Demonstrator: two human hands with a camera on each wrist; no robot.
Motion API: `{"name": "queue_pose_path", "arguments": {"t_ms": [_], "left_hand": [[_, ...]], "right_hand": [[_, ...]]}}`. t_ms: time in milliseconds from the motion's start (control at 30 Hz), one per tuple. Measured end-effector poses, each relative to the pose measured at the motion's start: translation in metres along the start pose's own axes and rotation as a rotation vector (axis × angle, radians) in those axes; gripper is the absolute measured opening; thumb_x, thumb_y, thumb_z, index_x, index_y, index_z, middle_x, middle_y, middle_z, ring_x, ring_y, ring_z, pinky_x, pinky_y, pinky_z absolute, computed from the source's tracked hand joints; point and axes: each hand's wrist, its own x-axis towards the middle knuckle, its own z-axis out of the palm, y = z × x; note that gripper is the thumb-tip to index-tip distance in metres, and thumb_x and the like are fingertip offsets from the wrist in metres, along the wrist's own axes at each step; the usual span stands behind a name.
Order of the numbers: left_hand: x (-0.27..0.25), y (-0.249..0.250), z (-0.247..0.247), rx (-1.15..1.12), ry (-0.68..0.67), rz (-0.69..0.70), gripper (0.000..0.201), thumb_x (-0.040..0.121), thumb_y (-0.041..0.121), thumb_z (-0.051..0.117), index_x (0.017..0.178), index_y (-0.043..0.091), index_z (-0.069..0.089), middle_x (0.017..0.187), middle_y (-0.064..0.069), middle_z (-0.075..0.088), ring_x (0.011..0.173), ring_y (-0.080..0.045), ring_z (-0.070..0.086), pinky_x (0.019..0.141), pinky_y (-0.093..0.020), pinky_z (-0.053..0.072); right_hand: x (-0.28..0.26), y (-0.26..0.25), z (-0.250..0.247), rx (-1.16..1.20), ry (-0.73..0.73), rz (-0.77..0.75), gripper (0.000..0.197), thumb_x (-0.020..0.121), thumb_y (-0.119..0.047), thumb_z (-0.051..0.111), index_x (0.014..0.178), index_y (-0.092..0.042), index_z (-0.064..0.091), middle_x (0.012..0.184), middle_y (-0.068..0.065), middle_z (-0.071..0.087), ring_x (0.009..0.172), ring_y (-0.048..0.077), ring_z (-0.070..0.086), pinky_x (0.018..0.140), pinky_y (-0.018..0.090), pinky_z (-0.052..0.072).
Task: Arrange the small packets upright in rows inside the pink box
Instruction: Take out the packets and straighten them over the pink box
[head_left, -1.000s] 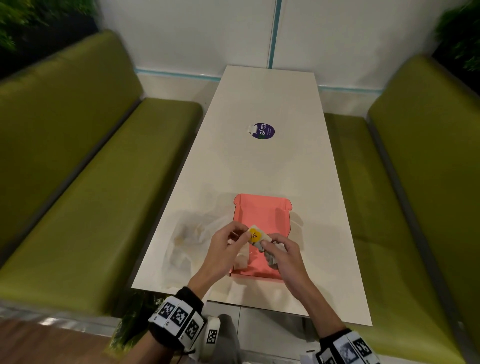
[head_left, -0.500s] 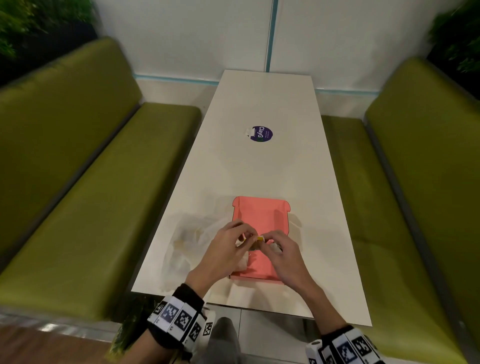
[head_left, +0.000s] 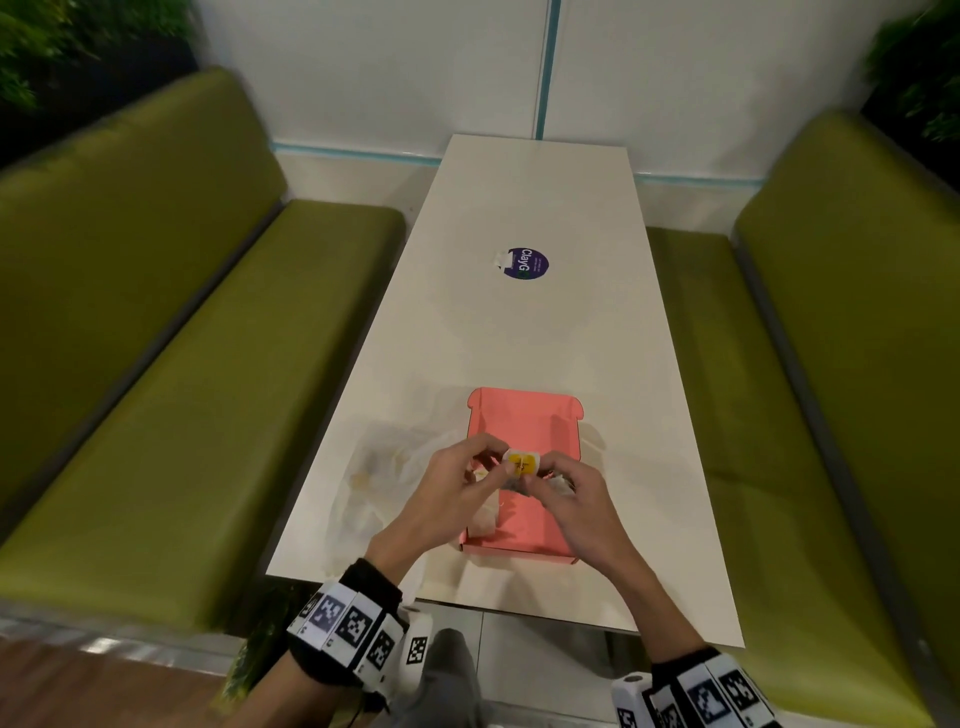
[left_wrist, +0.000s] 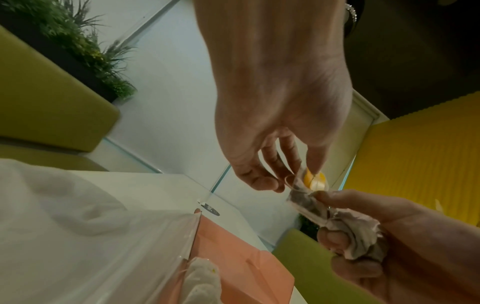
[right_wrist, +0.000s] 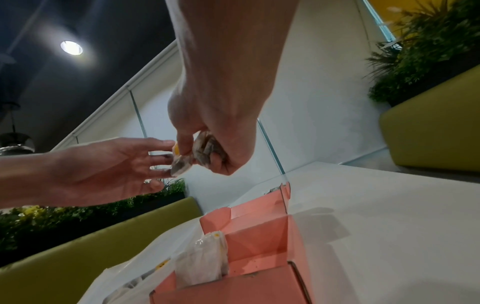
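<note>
Left hand (head_left: 456, 480): its fingers (left_wrist: 262, 181) pinch one edge of the small clear packet with a yellow label (head_left: 521, 463), centre of the head view.
Right hand (head_left: 576, 501): thumb and fingers pinch the same packet's other edge, with more crumpled packets bunched in the palm.
Pink cardboard box (head_left: 524, 415): open on the white worktop (head_left: 519, 332), directly below the hands; a few packets stand at its near-left corner.
Clear plastic bag (head_left: 374, 467): left of the box.
Risk: the bunched packets may slip out, or the standing ones topple.
</note>
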Motion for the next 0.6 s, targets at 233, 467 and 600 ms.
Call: {"name": "queue_pose_path", "arguments": {"t_ms": [233, 467, 600], "left_hand": [[0.0, 0.001, 0.001, -0.048, 0.036, -0.004, 0.011, 0.095, 0.012, 0.064, 0.095, 0.023, 0.066, 0.085, 0.009, 0.067, 0.082, -0.016, 0.062, 0.062, -0.021, 0.045], [-0.019, -0.016, 0.006, 0.129, 0.154, 0.256, 0.012, 0.092, 0.017, 0.058, 0.104, 0.02, 0.062, 0.106, 0.008, 0.058, 0.09, -0.017, 0.059, 0.062, -0.026, 0.049], [-0.019, -0.023, 0.01, 0.246, 0.133, 0.348, 0.016, 0.093, 0.025, 0.06, 0.107, 0.02, 0.066, 0.109, 0.01, 0.056, 0.093, -0.012, 0.057, 0.064, -0.025, 0.05]], "right_hand": [[-0.002, -0.009, -0.002, 0.014, -0.052, 0.003, 0.01, 0.094, -0.005, 0.061, 0.089, -0.004, 0.07, 0.071, -0.015, 0.068, 0.068, -0.002, 0.06, 0.069, 0.014, 0.043], [-0.001, -0.005, -0.004, 0.077, 0.002, 0.063, 0.012, 0.093, -0.008, 0.063, 0.088, 0.002, 0.065, 0.067, 0.004, 0.055, 0.059, 0.01, 0.042, 0.056, 0.022, 0.035], [-0.001, -0.009, -0.003, 0.13, -0.001, 0.086, 0.015, 0.095, -0.005, 0.059, 0.089, 0.008, 0.057, 0.065, 0.003, 0.052, 0.056, 0.013, 0.044, 0.049, 0.021, 0.035]]}}
